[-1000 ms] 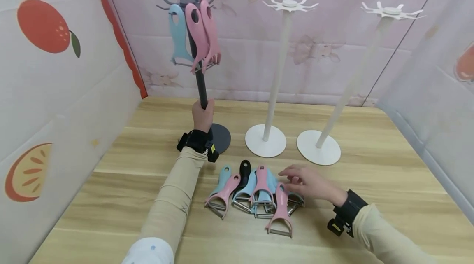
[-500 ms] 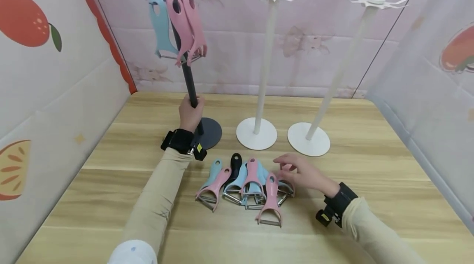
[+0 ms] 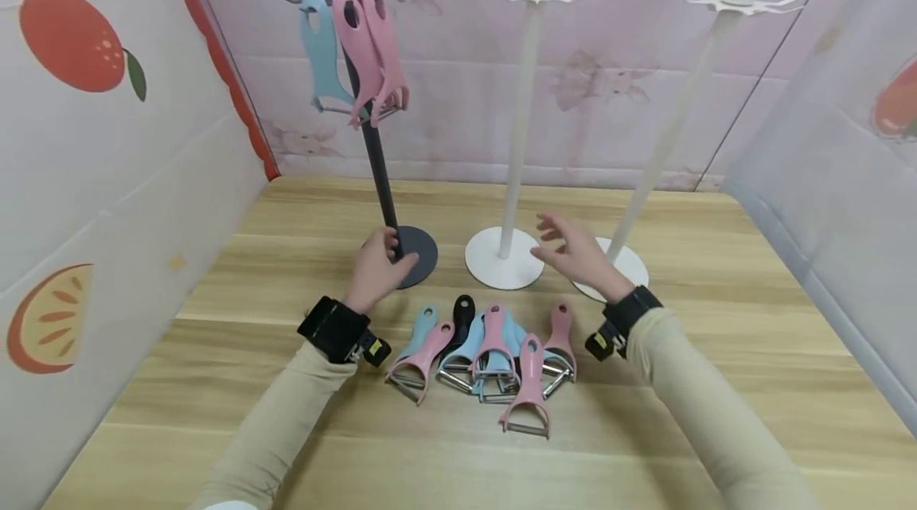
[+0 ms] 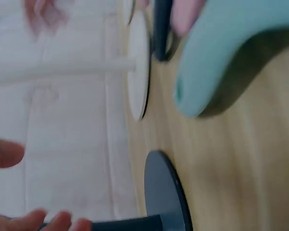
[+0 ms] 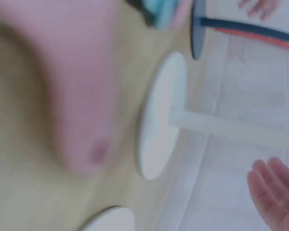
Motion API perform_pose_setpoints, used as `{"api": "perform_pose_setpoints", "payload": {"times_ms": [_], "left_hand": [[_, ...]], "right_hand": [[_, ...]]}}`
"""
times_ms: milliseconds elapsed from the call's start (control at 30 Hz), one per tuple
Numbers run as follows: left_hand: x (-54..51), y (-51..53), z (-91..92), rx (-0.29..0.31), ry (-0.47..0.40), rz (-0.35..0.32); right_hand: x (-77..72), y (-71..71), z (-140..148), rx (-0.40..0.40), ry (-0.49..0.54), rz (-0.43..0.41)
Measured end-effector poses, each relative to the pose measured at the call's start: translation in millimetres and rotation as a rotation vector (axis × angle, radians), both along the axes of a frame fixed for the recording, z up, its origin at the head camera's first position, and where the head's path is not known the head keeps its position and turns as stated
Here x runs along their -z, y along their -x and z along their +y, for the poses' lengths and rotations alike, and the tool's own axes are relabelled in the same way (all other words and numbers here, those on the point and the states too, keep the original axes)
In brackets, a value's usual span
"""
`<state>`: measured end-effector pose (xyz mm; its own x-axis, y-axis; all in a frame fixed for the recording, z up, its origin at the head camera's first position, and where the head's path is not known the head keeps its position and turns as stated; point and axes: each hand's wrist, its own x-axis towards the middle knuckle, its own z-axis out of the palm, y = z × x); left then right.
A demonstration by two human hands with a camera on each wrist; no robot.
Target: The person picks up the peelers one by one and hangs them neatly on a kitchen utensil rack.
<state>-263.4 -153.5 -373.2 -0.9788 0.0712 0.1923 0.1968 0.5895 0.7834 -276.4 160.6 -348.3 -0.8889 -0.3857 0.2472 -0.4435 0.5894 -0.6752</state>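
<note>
My left hand [image 3: 376,267] is beside the lower pole of the dark grey stand [image 3: 380,168], thumb spread and fingers loose, with nothing held. Blue [image 3: 322,52] and pink peelers [image 3: 360,56] hang from that stand's hooks. My right hand [image 3: 576,255] hovers between the two white stands, fingers apart and holding nothing. Below the hands lies a pile of pink, blue and black peelers, among them a black peeler [image 3: 464,315] and a pink peeler [image 3: 530,383] at the front. A blue handle [image 4: 216,62] looms in the left wrist view, a pink handle [image 5: 82,106] in the right.
The middle white stand [image 3: 521,120] and the right white stand [image 3: 673,104] have bare hooks. All three stands are on a wooden table [image 3: 286,208] enclosed by printed cloth [image 3: 444,120] at the back and sides.
My left hand has let go of the dark pole and come down toward me. My right hand has lifted off the pile and moved forward, exposing a pink peeler at its right.
</note>
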Motion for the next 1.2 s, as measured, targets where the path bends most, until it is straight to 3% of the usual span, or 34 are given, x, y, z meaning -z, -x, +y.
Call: {"api": "perform_pose_setpoints", "payload": {"times_ms": [133,267,367,500,633,833,933,1067,1200], "left_hand": [[5.0,-14.6,7.8,0.183,0.180,-0.061],[10.9,-28.9,14.4,0.382,0.338,-0.124],[14.0,-39.8,20.1,0.465,0.468,-0.146],[15.4,-53.8,28.4,0.489,0.658,-0.135],[16.7,-64.7,32.2,0.487,0.782,-0.060],[17.4,-76.3,33.0,0.489,0.805,0.039],[17.6,-78.6,34.6,0.490,0.817,0.081],[17.9,-77.3,36.1,0.461,0.837,0.091],[17.8,-74.7,35.7,0.427,0.837,0.084]], "right_hand": [[-10.9,28.4,-9,0.057,0.081,-0.073],[-16.4,48.0,-19,0.097,0.210,-0.162],[-18.7,57.2,-26,0.104,0.326,-0.218],[-20.0,65.1,-34,0.102,0.465,-0.237],[-18.7,70.7,-42,0.104,0.542,-0.210],[-16.8,77.4,-58,0.104,0.639,-0.229],[-17.0,80.0,-66,0.142,0.672,-0.237],[-17.6,83.6,-73,0.180,0.689,-0.216],[-16.1,89.6,-78,0.142,0.729,-0.195]]}}
